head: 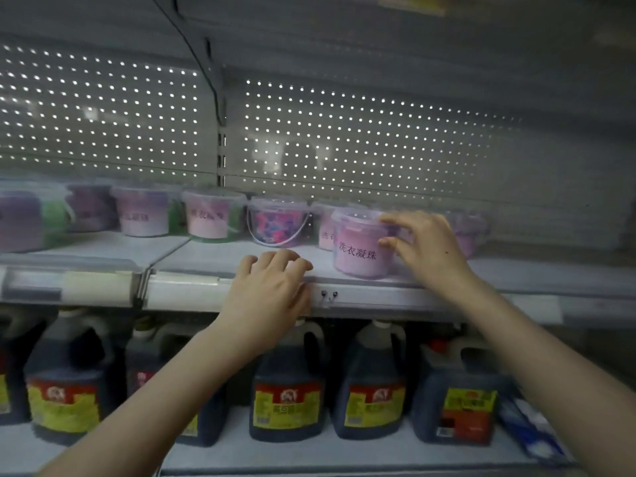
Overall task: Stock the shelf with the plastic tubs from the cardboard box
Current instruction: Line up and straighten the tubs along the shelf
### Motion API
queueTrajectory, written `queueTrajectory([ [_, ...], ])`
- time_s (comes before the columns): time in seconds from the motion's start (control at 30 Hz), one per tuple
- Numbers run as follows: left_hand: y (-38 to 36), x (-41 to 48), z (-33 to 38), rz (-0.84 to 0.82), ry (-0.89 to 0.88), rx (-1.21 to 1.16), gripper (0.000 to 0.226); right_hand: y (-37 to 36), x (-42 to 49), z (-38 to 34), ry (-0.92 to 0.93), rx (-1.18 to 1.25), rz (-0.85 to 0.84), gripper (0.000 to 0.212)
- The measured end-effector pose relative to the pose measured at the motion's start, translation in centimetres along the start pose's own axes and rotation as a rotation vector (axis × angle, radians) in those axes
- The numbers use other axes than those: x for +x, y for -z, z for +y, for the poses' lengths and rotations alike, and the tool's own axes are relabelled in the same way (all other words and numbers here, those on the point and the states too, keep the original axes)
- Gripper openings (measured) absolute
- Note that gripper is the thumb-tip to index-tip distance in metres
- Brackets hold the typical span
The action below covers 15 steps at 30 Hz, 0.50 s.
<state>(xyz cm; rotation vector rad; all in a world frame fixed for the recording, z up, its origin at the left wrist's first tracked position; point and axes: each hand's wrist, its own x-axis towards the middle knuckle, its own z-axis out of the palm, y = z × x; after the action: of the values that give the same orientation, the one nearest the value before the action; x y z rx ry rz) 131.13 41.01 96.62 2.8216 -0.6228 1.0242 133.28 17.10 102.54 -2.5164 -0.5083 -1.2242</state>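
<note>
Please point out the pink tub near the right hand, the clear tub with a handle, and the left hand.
pink tub (pixel 358 251): head view, front label.
clear tub (pixel 275 222): head view, see-through front wall.
left hand (pixel 272 287): head view, back of hand.

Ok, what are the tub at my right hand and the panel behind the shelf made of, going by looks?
Laundry-pod tub: seemingly clear, glossy plastic. Its lid is see-through at the rim, and a pink label wraps the wall. Back panel: probably painted sheet metal, matt grey. Light shines through its regular rows of small punched holes.
</note>
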Motion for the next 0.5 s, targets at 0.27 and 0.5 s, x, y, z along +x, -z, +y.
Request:
queueTrajectory([
  [0.27, -2.5, 3.6, 8.8, 0.043, -0.088, -0.005, 0.041, 5.1, -2.8, 9.6, -0.072, -0.093, 0.024, 0.033],
  [0.5, -4.4, 7.0, 15.6, 0.084, -0.142, 0.002, 0.041, 9.0, -4.5, 17.3, -0.137, -0.107, 0.06, 0.033],
])
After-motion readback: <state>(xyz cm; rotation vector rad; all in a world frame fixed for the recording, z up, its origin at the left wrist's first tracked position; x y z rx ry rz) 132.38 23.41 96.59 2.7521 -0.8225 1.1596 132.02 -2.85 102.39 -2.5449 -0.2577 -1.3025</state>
